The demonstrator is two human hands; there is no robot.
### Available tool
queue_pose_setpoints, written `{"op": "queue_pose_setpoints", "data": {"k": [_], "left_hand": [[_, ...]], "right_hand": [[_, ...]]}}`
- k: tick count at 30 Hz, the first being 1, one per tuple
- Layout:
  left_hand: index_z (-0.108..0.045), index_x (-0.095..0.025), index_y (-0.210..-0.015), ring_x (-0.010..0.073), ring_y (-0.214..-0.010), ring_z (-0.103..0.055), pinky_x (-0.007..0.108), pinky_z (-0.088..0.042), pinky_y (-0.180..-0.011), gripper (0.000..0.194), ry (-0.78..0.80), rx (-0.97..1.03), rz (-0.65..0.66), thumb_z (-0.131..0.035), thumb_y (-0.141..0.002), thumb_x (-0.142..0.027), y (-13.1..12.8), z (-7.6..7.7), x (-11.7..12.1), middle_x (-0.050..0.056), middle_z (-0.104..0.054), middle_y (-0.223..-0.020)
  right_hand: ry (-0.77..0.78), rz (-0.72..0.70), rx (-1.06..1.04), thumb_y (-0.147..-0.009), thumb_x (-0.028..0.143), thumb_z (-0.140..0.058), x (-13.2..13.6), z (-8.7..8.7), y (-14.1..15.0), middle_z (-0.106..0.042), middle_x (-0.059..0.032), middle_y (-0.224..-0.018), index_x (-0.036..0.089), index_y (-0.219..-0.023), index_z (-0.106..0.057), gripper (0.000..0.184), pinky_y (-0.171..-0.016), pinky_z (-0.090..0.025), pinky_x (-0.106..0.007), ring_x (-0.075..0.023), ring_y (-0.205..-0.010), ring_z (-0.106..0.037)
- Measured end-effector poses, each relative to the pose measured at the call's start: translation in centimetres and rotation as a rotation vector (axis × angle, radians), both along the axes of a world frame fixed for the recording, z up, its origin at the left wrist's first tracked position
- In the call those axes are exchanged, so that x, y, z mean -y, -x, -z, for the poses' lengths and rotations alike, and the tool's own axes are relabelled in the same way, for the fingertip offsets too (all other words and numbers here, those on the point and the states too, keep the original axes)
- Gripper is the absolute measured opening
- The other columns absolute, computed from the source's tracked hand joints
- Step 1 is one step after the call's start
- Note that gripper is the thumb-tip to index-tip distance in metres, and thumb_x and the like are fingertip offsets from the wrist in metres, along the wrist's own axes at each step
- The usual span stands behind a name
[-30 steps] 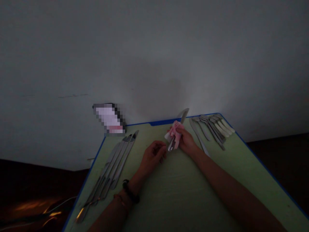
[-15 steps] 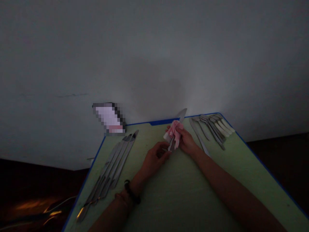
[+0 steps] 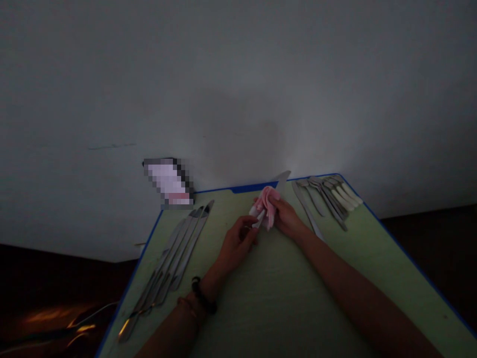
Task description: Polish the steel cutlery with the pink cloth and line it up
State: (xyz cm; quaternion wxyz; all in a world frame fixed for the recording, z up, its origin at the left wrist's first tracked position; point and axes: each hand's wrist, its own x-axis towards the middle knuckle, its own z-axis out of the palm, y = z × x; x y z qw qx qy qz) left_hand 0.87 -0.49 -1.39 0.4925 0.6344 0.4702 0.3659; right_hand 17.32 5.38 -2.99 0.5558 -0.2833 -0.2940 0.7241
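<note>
My right hand (image 3: 286, 218) is closed around a pink cloth (image 3: 267, 203) that wraps a table knife (image 3: 282, 177). The blade tip pokes out beyond the cloth toward the wall. My left hand (image 3: 237, 242) pinches the knife's handle end just left of the cloth. Both hands hover over the far middle of the green table (image 3: 276, 298).
A row of several knives (image 3: 175, 253) lies along the table's left edge. Several spoons and white-handled utensils (image 3: 331, 195) lie at the far right corner, with one knife (image 3: 307, 213) beside my right wrist. A grey wall stands behind; a blurred object (image 3: 168, 182) sits at the back left.
My left hand moved right and took hold of the knife's handle end. The cloth slid along the knife toward the blade, and the knife tilted lower.
</note>
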Motion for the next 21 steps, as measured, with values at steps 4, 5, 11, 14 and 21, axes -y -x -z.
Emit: {"op": "queue_pose_setpoints", "data": {"k": [4, 5, 11, 14, 21], "left_hand": [[-0.051, -0.018, -0.111, 0.0083, -0.051, -0.050, 0.019, -0.041, -0.049, 0.031, 0.008, 0.001, 0.024, -0.054, -0.087, -0.037, -0.05, -0.07, 0.01, -0.003, -0.059, -0.067], [-0.050, -0.018, -0.111, 0.0083, -0.051, -0.050, 0.019, -0.041, -0.049, 0.031, 0.011, -0.001, 0.027, -0.054, -0.087, -0.036, -0.03, -0.09, 0.02, -0.003, -0.059, -0.067], [-0.051, -0.018, -0.109, 0.0085, -0.056, -0.053, 0.018, -0.041, -0.050, 0.027, -0.015, 0.027, 0.043, -0.056, -0.086, -0.033, 0.03, -0.06, 0.27, -0.002, -0.058, -0.070], [-0.048, -0.019, -0.112, 0.0086, -0.056, -0.054, 0.018, -0.042, -0.048, 0.032, -0.013, 0.091, -0.005, -0.057, -0.085, -0.034, -0.17, 0.05, 0.27, -0.001, -0.059, -0.075], [-0.049, -0.018, -0.105, 0.0101, -0.056, -0.056, 0.018, -0.044, -0.044, 0.033, -0.033, 0.119, -0.174, -0.058, -0.083, -0.040, -0.50, 0.06, -0.22, 0.001, -0.061, -0.077]], "right_hand": [[0.003, -0.021, 0.002, -0.078, 0.042, -0.064, -0.17, 0.39, -0.08, -0.070, -0.0075, -0.085, 0.015, -0.083, -0.068, 0.028, -0.081, -0.049, -0.032, -0.0191, -0.081, -0.063], [0.000, -0.025, 0.006, -0.078, 0.043, -0.063, -0.18, 0.41, -0.10, -0.070, -0.0076, -0.084, 0.014, -0.083, -0.068, 0.029, -0.080, -0.049, -0.032, -0.0189, -0.080, -0.063], [0.017, -0.035, 0.027, -0.075, 0.035, -0.062, -0.02, 0.09, -0.17, -0.070, -0.0078, -0.084, 0.014, -0.081, -0.069, 0.023, -0.083, -0.048, -0.034, -0.0202, -0.083, -0.064], [-0.045, -0.045, 0.022, -0.074, 0.028, -0.057, 0.09, -0.05, -0.21, -0.069, -0.0066, -0.078, 0.015, -0.077, -0.068, 0.018, -0.087, -0.047, -0.033, -0.0202, -0.087, -0.063], [0.002, -0.080, 0.009, -0.065, 0.016, -0.059, 0.45, -0.31, -0.21, -0.071, -0.0070, -0.088, 0.016, -0.083, -0.068, 0.020, -0.082, -0.050, -0.032, -0.0188, -0.082, -0.064]]}}
